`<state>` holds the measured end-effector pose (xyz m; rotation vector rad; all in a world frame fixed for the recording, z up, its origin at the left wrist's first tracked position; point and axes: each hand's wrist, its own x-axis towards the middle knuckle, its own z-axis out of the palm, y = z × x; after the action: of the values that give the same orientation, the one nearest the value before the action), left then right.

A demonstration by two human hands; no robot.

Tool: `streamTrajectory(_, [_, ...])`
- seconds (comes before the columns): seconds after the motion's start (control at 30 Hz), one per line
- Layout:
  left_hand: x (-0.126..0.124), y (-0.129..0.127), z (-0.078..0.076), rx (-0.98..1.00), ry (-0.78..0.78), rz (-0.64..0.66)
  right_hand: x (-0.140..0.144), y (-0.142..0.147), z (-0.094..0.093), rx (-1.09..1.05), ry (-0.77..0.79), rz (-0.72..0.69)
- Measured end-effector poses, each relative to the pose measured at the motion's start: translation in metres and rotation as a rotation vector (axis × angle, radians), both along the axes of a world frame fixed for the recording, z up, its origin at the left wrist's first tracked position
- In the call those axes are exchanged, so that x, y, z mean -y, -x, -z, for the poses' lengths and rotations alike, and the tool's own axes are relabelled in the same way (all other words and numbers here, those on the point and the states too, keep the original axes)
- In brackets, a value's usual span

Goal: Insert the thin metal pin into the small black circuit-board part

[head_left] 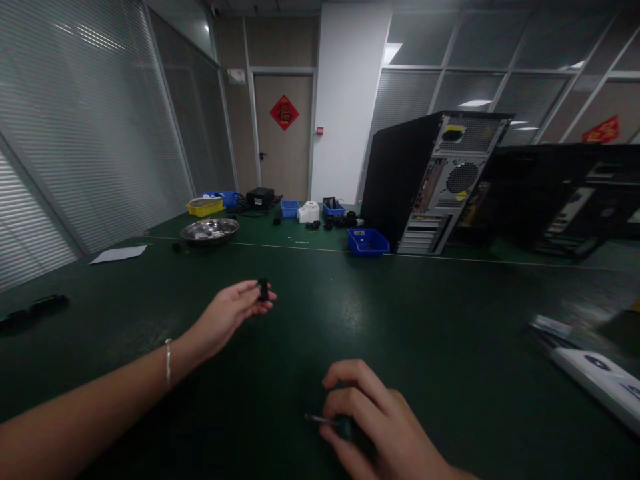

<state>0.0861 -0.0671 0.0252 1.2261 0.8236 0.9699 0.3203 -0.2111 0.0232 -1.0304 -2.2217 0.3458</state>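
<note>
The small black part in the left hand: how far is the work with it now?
Done: the small black part is lifted off the green table, pinched in the left hand. In hand: the right hand grips a screwdriver. Left: tool and part are apart, not yet brought together.

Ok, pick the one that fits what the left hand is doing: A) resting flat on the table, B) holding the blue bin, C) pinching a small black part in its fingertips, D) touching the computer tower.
C: the left hand is raised over the green table, fingertips pinching a small black part.
</note>
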Motion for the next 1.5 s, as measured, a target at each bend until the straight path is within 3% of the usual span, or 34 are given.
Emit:
streamTrajectory(0.2, [-0.082, 0.063, 0.025, 0.16, 0.043, -0.559, 0.001, -0.004, 0.0, -0.064, 0.18, 0.0])
streamTrajectory(0.33, [-0.089, 0.067, 0.026, 0.189, 0.013, -0.625, 0.0, -0.005, 0.0, -0.153, 0.252, 0.039])
streamTrajectory(0.5, [-0.064, 0.045, 0.016, 0.165, 0.047, -0.511, -0.002, -0.005, -0.001, -0.219, 0.299, 0.091])
streamTrajectory(0.77, [0.008, -0.007, 0.01, -0.133, 0.085, 0.085, -0.006, -0.007, 0.001, -0.215, 0.35, 0.123])
streamTrajectory(0.97, [0.049, -0.021, -0.001, -0.448, -0.218, 0.411, -0.01, -0.007, 0.004, -0.197, 0.283, 0.092])
streamTrajectory(1.17, [0.058, -0.021, -0.004, -0.542, -0.408, 0.428, -0.014, -0.01, 0.004, -0.172, 0.274, -0.012])
streamTrajectory(1.5, [0.061, -0.022, -0.003, -0.54, -0.578, 0.399, -0.014, -0.01, 0.002, 0.013, 0.267, 0.019])
